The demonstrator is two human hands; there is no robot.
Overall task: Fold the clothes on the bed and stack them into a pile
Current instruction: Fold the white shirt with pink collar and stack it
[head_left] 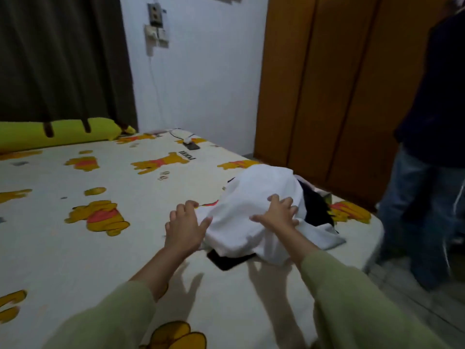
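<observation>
A heap of clothes lies on the bed's right side, topped by a white garment [261, 197]. Black clothing [315, 207] shows at the heap's right, and a black piece [226, 261] pokes out under its near edge. My right hand [279, 212] rests on the white garment with fingers spread. My left hand [185, 226] hovers at the heap's left edge, fingers loosely bent, thumb close to the white cloth and holding nothing. Both arms wear light green sleeves.
The bed [75, 248] has a cream sheet with yellow bear prints. A yellow-green bolster [57, 133] lies along its far edge, and a phone on a cable [191, 146] sits near the far corner. A person in jeans [422, 197] stands right of the bed, before a wooden wardrobe [339, 84].
</observation>
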